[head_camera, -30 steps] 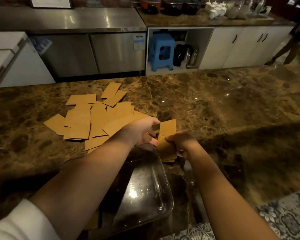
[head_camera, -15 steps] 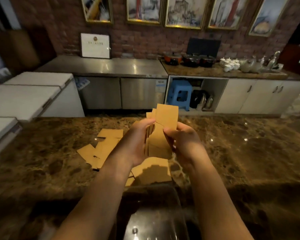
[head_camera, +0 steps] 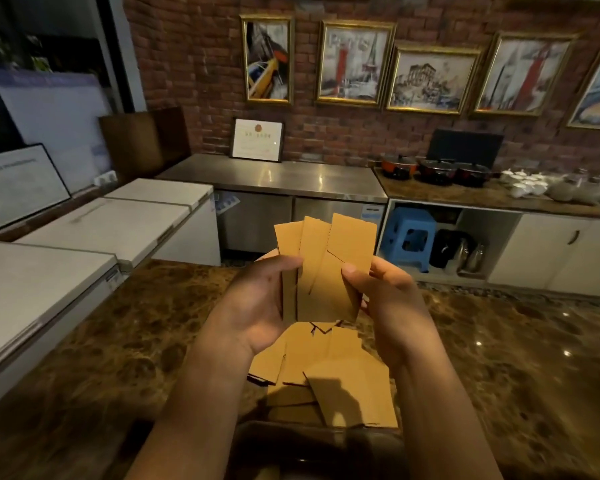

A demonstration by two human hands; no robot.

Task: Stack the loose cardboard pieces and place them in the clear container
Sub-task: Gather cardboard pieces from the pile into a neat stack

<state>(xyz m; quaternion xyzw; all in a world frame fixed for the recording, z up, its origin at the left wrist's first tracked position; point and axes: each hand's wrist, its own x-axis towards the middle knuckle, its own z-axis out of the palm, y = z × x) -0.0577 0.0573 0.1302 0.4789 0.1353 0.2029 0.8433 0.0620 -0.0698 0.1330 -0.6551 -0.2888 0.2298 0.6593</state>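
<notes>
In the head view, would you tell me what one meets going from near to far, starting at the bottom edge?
Clear container → loose cardboard pieces on the marble counter → held cardboard stack, gripped by left hand and right hand → blue stool → framed paintings.

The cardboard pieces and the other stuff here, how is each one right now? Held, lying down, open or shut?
Held cardboard pieces: upright, fanned unevenly, gripped by both hands.
Left hand: curled round the stack's left side.
Right hand: thumb pinching the front piece.
Loose cardboard pieces: lying flat and overlapping on the marble counter.
Clear container: partly visible at the bottom edge, contents unclear.
White cabinet doors: closed.
</notes>
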